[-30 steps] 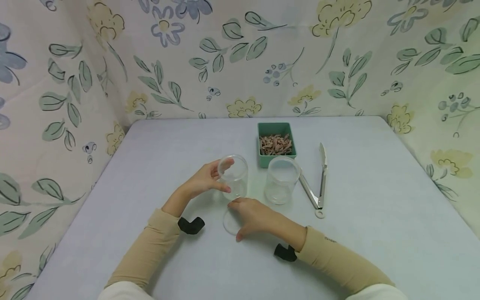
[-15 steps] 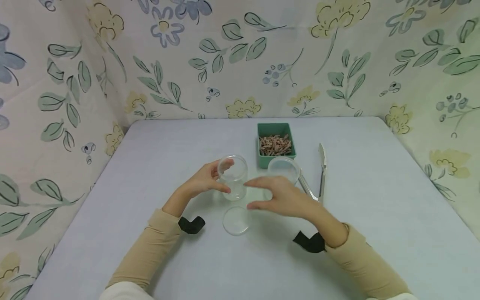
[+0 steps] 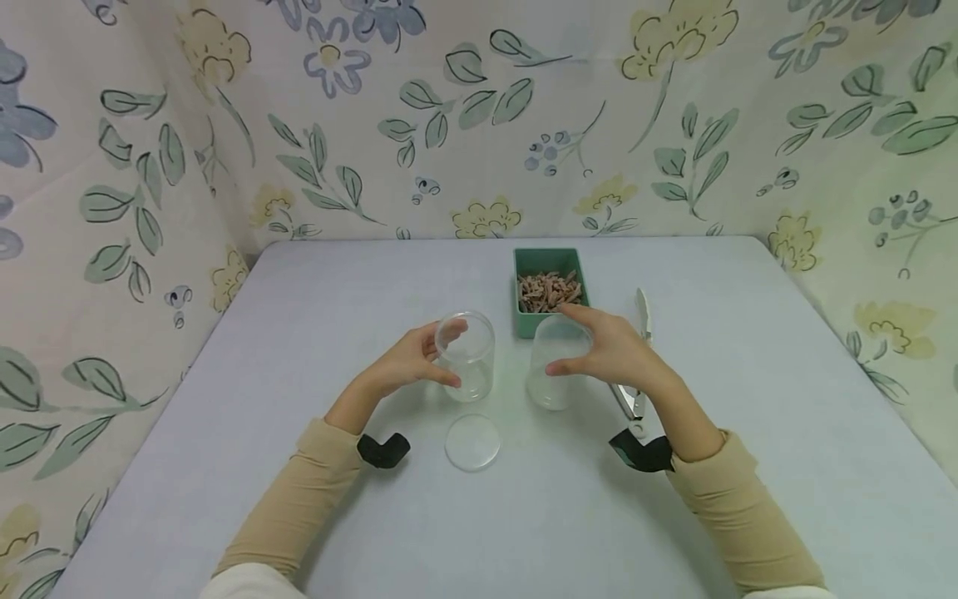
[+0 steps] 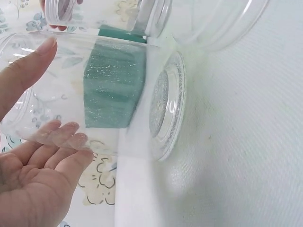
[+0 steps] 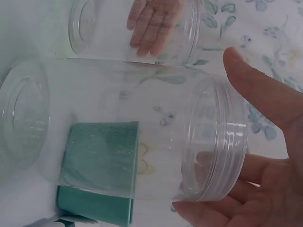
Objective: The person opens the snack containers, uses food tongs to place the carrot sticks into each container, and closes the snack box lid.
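My left hand point(image 3: 407, 358) holds a clear plastic jar point(image 3: 473, 376) that stands upright on the table, thumb on the near side and fingers behind it. In the left wrist view the jar point(image 4: 118, 137) looks see-through, with nothing inside. Beside it stands a second clear jar point(image 3: 550, 387) with a ribbed lid point(image 5: 222, 142) on its top. Around that lid my right hand point(image 3: 617, 349) is spread. Its thumb point(image 5: 255, 85) looks apart from the lid in the right wrist view, while the fingers are partly hidden behind. A loose clear round lid point(image 3: 472, 443) lies flat in front of the left jar.
Behind the jars sits a green tub point(image 3: 525, 325) of brown dried strips point(image 3: 550, 291). Metal tongs point(image 3: 643, 316) lie on the right, partly covered by my right hand. Black camera mounts point(image 3: 383, 450) hang at both wrists. A floral curtain point(image 3: 486, 125) borders the white table point(image 3: 299, 333).
My right hand has let go of the loose round lid in front of the left jar and moved up and right to the second jar's top. The left hand and its jar stay put.
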A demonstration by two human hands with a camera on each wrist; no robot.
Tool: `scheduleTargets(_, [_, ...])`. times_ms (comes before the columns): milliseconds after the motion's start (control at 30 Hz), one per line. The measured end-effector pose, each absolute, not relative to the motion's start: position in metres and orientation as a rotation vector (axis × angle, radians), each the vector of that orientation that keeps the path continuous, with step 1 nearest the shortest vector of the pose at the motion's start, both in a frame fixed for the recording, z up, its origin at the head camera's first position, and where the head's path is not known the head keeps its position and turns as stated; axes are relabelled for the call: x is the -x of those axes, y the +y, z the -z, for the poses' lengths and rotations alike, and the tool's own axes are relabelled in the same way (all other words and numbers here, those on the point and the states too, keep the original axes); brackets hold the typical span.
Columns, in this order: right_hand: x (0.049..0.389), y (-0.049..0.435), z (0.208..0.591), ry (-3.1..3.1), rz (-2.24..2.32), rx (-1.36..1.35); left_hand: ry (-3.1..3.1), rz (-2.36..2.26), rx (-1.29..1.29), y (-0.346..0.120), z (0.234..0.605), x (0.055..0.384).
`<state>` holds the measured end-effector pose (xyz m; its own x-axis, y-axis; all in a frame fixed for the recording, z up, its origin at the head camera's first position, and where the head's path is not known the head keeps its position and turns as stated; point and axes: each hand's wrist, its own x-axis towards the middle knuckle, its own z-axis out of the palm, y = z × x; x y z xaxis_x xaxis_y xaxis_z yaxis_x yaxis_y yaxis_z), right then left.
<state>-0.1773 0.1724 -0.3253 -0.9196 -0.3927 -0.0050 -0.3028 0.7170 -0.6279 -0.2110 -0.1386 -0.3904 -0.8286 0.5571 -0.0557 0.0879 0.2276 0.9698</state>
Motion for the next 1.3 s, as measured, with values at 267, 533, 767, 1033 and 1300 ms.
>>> scheduleTargets(267, [0.178, 0.173, 0.323, 2.791, 1.0, 0.602, 2.134, -1.587, -0.628, -0.139, 0.386, 0.211])
scheduleTargets(533, [0.164, 0.188, 0.303, 2.735, 1.068, 0.709, 2.188, -1.737, -0.676, -0.148, 0.358, 0.2])
scheduleTargets(767, [0.156, 0.192, 0.292, 2.504, 1.224, 1.086, 2.105, -1.775, -1.032, -0.136, 0.334, 0.178])
scheduleTargets(1033, [0.155, 0.182, 0.288, 1.937, 1.549, 1.505, 1.786, -1.564, -1.256, -0.11, 0.329, 0.16])
scheduleTargets(1300, [0.154, 0.169, 0.289, 1.759, 1.559, 1.608, 1.519, -1.48, -1.334, -0.09, 0.339, 0.153])
